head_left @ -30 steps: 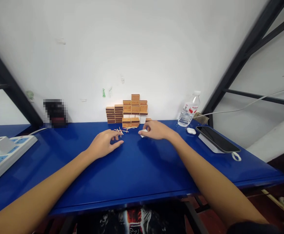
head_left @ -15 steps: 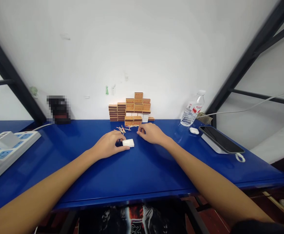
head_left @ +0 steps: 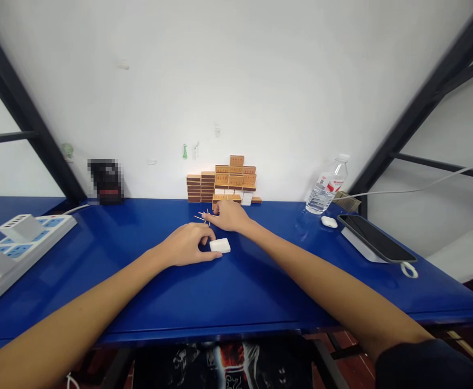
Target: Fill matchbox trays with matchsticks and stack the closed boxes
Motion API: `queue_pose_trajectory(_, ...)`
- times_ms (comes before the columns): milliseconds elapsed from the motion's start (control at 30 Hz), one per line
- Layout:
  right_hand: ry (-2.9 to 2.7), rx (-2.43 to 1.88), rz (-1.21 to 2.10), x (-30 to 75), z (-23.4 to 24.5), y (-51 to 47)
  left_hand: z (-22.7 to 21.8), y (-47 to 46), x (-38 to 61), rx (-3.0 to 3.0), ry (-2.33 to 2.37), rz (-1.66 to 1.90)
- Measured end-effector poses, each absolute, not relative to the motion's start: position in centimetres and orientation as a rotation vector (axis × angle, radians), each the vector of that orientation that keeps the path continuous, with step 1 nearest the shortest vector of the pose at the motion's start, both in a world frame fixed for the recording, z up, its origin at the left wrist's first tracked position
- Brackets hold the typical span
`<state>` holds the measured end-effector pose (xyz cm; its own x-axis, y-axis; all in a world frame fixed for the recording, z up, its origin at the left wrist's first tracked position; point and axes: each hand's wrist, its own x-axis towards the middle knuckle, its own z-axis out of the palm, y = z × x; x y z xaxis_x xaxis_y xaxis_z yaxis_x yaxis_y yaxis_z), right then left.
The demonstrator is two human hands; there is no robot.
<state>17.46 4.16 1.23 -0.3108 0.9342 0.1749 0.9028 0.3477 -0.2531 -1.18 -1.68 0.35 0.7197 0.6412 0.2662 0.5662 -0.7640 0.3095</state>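
A small white matchbox tray (head_left: pixel 220 246) rests on the blue tabletop, gripped at its left end by my left hand (head_left: pixel 187 243), with the thumb along its near side. What lies inside the tray is too small to make out. Beyond it, my right hand (head_left: pixel 231 216) reaches over loose matches (head_left: pixel 199 218), its thumb and curled fingers apart. Part of the match pile is hidden beneath this hand. Behind stand matchboxes: a two-column stack (head_left: pixel 194 189) on the left and a stepped pile (head_left: pixel 236 178) beside it, with some white trays in its lower part.
To the right are a water bottle (head_left: pixel 326 186), a white earbud case (head_left: pixel 329 222) and a phone (head_left: pixel 376 237) on a white block. A power strip (head_left: pixel 58 229) with plugged-in adapters lies at left. A blurred black object (head_left: pixel 106 181) stands against the white wall.
My right hand has moved left, from beside the tray to over the loose matches. My left hand still holds the tray. The view has shifted slightly.
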Motion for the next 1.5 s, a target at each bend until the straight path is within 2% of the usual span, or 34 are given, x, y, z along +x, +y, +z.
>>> queue_pose_trajectory(100, -2.382, -1.77, 0.097, 15.7, 2.0, 4.3, 0.3, -1.8, -1.2, 2.728, 0.985, 0.513)
queue_pose_trajectory(333, -2.469, -1.791, 0.156, 17.1, 2.6, 3.6, 0.1, -1.6, -1.2, 2.756, 0.967, 0.5)
queue_pose_trajectory(633, -2.585, -1.591, 0.369, 24.1, 1.6, 2.0, 0.0, -1.4, -1.2, 2.764, 0.985, 0.509)
queue_pose_trajectory(800, -2.525, -1.589, 0.354, 25.7, 2.4, 1.5, 0.0, -1.2, -1.2, 2.756, 1.027, 0.544)
queue_pose_trajectory(1300, -2.552, -1.3, 0.497, 23.9, 3.4, -0.7, 0.0, -0.9, -1.3, 2.725, 1.113, 0.554)
queue_pose_trajectory(1500, -2.638, -1.21, 0.411, 22.5, 2.7, -1.5, -0.1, -0.8, -1.4, 2.728, 1.07, 0.558)
